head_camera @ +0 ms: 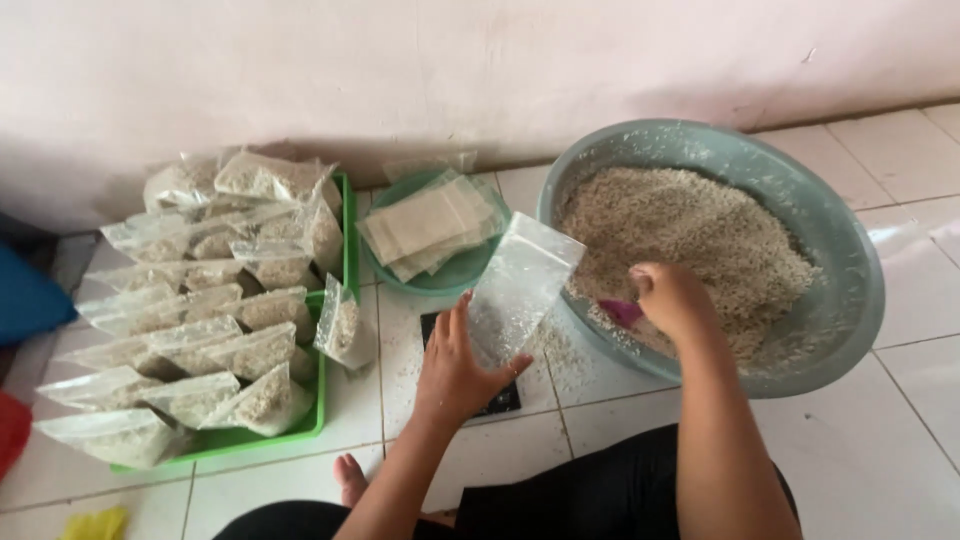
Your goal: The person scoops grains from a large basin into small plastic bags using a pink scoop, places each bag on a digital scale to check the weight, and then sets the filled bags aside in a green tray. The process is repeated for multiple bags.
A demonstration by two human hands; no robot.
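Beside the grain basin (pixel 860 290), left hand (pixel 455 365) fingers pinch an empty clear bag (pixel 520 285) upright for filling, while right hand (pixel 672 298) fingers curl around a pink scoop (pixel 622 312).

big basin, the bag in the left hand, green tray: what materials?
Big basin: looks like moulded plastic, dull grey-green, smooth rolled rim. Bag in the left hand: thin clear plastic film, glossy and see-through, empty. Green tray: probably rigid plastic, bright uniform colour, thin raised edge. None can be confirmed by look alone.
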